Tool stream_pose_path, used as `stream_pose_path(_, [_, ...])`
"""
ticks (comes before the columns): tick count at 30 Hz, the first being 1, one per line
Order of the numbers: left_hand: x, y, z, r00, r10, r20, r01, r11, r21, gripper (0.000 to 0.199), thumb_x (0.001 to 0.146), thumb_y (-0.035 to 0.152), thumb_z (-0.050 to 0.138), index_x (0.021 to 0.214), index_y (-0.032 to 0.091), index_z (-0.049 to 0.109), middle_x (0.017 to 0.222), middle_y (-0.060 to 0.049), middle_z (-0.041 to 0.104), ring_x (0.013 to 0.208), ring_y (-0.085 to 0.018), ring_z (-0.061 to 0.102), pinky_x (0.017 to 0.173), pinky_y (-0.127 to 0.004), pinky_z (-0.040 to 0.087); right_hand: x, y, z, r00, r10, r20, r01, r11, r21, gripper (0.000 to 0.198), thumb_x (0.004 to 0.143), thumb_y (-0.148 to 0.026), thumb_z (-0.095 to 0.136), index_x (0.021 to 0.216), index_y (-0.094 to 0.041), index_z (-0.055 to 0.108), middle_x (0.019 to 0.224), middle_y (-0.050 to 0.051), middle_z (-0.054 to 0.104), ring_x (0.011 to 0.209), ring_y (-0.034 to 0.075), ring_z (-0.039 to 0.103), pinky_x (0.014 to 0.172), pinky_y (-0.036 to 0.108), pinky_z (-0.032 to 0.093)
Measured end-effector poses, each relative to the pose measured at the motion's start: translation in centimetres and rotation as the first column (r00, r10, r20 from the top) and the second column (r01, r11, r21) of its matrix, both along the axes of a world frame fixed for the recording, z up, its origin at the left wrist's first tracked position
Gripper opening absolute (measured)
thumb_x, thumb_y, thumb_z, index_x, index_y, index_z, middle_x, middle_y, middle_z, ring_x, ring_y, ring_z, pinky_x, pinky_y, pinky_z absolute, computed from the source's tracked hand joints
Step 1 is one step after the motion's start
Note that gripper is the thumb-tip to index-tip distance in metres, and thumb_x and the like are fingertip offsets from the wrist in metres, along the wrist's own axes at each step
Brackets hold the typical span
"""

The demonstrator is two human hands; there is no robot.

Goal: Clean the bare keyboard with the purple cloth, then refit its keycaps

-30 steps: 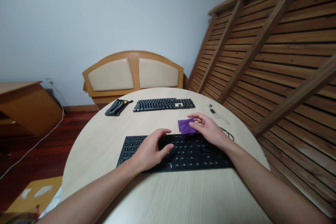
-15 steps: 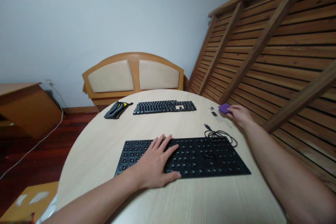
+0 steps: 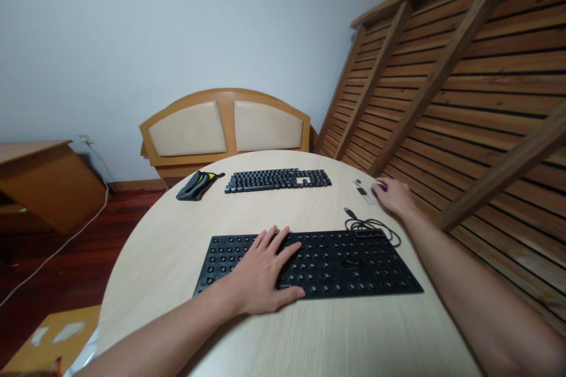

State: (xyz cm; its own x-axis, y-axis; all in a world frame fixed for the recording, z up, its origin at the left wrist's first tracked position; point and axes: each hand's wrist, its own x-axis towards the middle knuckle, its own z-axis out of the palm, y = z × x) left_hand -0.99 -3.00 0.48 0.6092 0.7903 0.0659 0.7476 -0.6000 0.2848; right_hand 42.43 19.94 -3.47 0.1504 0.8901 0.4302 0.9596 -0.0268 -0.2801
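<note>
My left hand (image 3: 260,277) lies flat with spread fingers on a black keyboard base (image 3: 349,277) whose keycaps are off, so its switches show in rows. The base's coiled black cable (image 3: 369,225) rests behind its right end. At the table's right side, my right hand (image 3: 393,195) has its fingers closed around a small purple cloth (image 3: 380,187). Most of the cloth is hidden by the hand. Just left of that hand lie small tools (image 3: 361,191), thin and partly wire-like. Farther back, loose black keycaps (image 3: 276,179) are laid out in keyboard order.
Black and yellow gloves (image 3: 197,185), or something like them, lie at the back left of the round pale table (image 3: 159,247). A padded headboard (image 3: 227,123) stands behind it. Slatted wooden panels (image 3: 442,106) lean close on the right. A cardboard box (image 3: 53,341) sits at lower left.
My right hand has closed more over the purple cloth, which showed as a flat square before and is now mostly covered. My left hand has stayed in place on the keyboard base.
</note>
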Motion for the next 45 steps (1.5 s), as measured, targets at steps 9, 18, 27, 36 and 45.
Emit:
stream_pose_path(9, [-1.3, 2.4, -0.5, 0.998, 0.053, -0.027, -0.051, 0.997, 0.059, 0.083, 0.085, 0.071, 0.052, 0.152, 0.026, 0.034, 0.163, -0.011, 0.019, 0.148, -0.039, 0.016, 0.12, -0.058, 0.019, -3.1, -1.6, 0.3, 0.982, 0.173, 0.075, -0.169, 0.984, -0.055, 0.05, 0.095, -0.043, 0.041, 0.123, -0.012, 0.067, 0.127, 0.018, 0.066, 0.119, 0.034, 0.059, 0.102, 0.045, 0.043])
stream_pose_path(18, [-2.4, 5.2, -0.7, 0.999, 0.038, -0.039, -0.034, 0.995, 0.098, 0.082, 0.084, 0.072, 0.053, 0.151, 0.028, 0.035, 0.162, -0.009, 0.023, 0.148, -0.038, 0.021, 0.119, -0.056, 0.021, -10.0, -4.2, 2.2, 0.902, 0.431, 0.011, -0.431, 0.902, -0.035, 0.05, 0.098, -0.045, 0.036, 0.124, -0.013, 0.065, 0.132, 0.017, 0.062, 0.125, 0.029, 0.054, 0.11, 0.045, 0.038])
stream_pose_path(27, [-2.2, 6.9, -1.3, 0.999, 0.035, -0.036, -0.031, 0.994, 0.105, 0.085, 0.083, 0.075, 0.051, 0.151, 0.027, 0.036, 0.161, -0.012, 0.024, 0.147, -0.04, 0.021, 0.119, -0.056, 0.02, -14.9, -8.5, 1.7, 0.907, 0.422, 0.005, -0.411, 0.886, -0.213, 0.056, 0.098, -0.056, 0.034, 0.128, -0.018, 0.063, 0.14, 0.013, 0.058, 0.129, 0.033, 0.052, 0.11, 0.05, 0.037])
stream_pose_path(36, [-3.9, 7.5, -0.4, 0.989, 0.078, 0.122, -0.096, 0.984, 0.149, 0.063, 0.095, 0.061, 0.043, 0.142, 0.02, 0.048, 0.154, -0.011, 0.04, 0.144, -0.029, 0.034, 0.119, -0.045, 0.027, -14.9, -8.9, 1.3, 0.913, 0.401, 0.076, -0.379, 0.902, -0.206, 0.052, 0.098, -0.055, 0.035, 0.124, -0.02, 0.064, 0.134, 0.012, 0.063, 0.124, 0.033, 0.055, 0.105, 0.052, 0.04])
stream_pose_path(45, [-14.5, 12.6, -1.5, 0.797, 0.458, 0.394, -0.565, 0.795, 0.219, 0.038, 0.097, 0.034, 0.038, 0.113, 0.014, 0.066, 0.124, -0.012, 0.067, 0.118, -0.026, 0.06, 0.106, -0.039, 0.044, -17.3, -8.9, 3.1, 0.895, 0.436, 0.099, -0.395, 0.875, -0.28, 0.042, 0.098, -0.035, 0.037, 0.124, -0.016, 0.063, 0.135, 0.016, 0.061, 0.126, 0.034, 0.054, 0.109, 0.056, 0.034])
